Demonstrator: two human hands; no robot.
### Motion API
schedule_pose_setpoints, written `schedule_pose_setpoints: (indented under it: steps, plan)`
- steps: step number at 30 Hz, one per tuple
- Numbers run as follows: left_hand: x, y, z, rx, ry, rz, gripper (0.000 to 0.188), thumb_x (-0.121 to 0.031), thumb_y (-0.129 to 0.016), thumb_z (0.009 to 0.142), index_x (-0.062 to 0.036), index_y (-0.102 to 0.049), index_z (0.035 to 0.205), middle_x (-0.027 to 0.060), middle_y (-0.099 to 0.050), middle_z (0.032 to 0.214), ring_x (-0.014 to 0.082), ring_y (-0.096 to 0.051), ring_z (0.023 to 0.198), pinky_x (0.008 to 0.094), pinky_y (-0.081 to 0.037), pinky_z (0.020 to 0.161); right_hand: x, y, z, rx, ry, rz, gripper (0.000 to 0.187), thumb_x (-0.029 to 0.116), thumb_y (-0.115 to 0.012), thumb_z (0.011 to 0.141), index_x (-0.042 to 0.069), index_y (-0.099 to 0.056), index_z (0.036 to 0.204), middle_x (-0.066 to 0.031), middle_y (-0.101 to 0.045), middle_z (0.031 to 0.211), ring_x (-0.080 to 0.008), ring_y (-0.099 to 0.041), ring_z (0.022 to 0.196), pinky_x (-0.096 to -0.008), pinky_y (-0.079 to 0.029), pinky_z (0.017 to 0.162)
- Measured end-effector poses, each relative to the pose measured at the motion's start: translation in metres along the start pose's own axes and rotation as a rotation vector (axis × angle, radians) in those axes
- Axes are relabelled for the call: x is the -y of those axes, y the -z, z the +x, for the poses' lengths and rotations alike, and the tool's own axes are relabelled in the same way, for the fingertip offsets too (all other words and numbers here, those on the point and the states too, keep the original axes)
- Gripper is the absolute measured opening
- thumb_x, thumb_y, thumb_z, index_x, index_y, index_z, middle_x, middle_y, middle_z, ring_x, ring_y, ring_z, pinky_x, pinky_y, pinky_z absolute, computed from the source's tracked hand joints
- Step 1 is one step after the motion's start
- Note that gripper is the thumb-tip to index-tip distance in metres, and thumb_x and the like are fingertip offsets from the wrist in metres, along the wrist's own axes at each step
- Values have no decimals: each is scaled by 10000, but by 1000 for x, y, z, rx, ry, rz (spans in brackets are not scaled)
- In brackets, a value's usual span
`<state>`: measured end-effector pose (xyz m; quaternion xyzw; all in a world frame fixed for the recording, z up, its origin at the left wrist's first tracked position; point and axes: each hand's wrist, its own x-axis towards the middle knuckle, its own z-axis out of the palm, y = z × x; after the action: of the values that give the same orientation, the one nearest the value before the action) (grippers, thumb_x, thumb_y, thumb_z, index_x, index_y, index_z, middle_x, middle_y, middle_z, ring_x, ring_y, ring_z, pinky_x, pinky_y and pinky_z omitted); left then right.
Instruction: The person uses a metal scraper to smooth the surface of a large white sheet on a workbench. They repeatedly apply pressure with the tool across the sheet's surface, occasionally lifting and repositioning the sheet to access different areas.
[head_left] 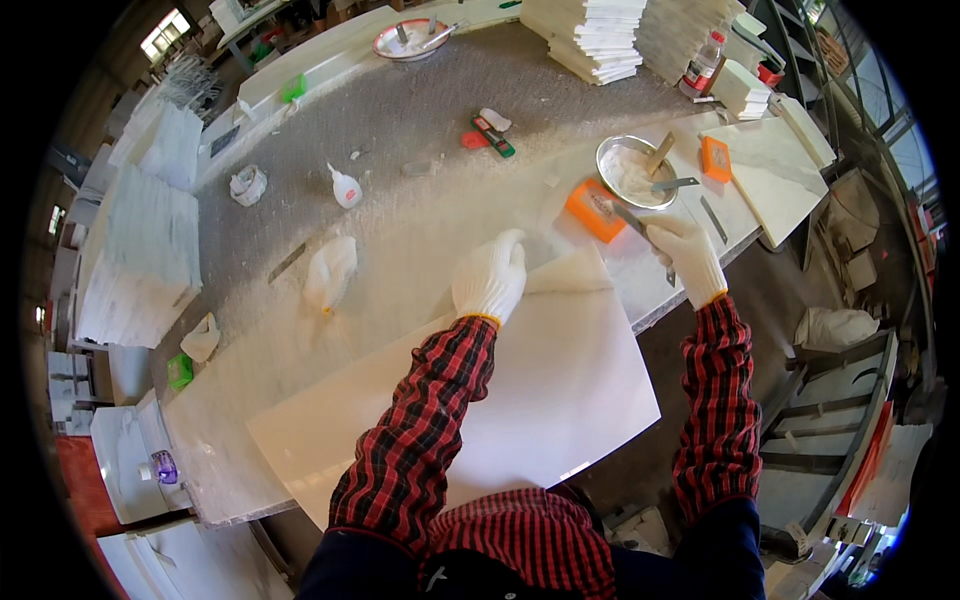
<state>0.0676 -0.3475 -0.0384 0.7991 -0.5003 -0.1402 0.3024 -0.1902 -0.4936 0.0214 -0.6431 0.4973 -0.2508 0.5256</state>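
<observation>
Both my hands wear white knit gloves. A glossy white stone slab (540,390) lies at an angle in front of me, its near part sticking out past the table edge. By the slab's far edge, my left hand (490,275) is closed, and what its fingers hold, if anything, is hidden. My right hand (688,258) grips a thin metal putty knife (630,219), its blade pointing up and left beside an orange box (594,210). Just beyond stands a metal bowl (628,165) of whitish powder or paste, with a flat metal blade and a wooden-looking stick in it.
Tile stacks stand at the left (145,260) and far back (585,40). Around the dusty table (400,120) lie a white squeeze bottle (344,187), a crumpled white glove (331,272), a green-and-red tool (492,136) and a second orange box (715,158). A red-rimmed basin (412,52) sits farther off.
</observation>
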Motion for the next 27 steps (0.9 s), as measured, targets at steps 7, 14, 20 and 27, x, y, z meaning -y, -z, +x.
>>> schedule_pose_setpoints:
  steps: [7, 14, 20, 27]
  plan:
    - [5, -3, 1, -28, -9, 21, 287, -306, -537, 1004, -193, -711, 1202, 157, -754, 1006, 395, -699, 949, 516, -540, 810, 3, -37, -35, 158, 48, -126, 305, 194, -645, 948, -2, -767, 1148, -14, -663, 781, -92, -534, 639, -268, -461, 613]
    - [7, -6, 2, -50, -38, 15, 302, -312, -531, 1009, -191, -712, 1218, 143, -760, 992, 378, -706, 946, 505, -538, 821, -3, -59, -45, 123, 214, -300, 279, 194, -646, 940, 8, -753, 1118, -160, -714, 859, -235, -665, 743, -348, -531, 725]
    - [10, -9, 1, -70, -48, 19, 257, -290, -570, 996, -200, -707, 1195, 135, -759, 995, 373, -706, 941, 503, -544, 810, -4, -63, -47, 124, 299, -392, 273, 220, -627, 952, 31, -755, 1102, -193, -737, 995, -384, -695, 918, -408, -540, 809]
    - [9, -8, 2, -47, -32, 5, 243, -284, -585, 991, -205, -701, 1189, 141, -754, 1001, 376, -701, 952, 506, -542, 807, -10, -64, -47, 55, 439, -487, 261, 231, -623, 965, 46, -763, 1085, -163, -743, 1027, -383, -692, 921, -412, -541, 806]
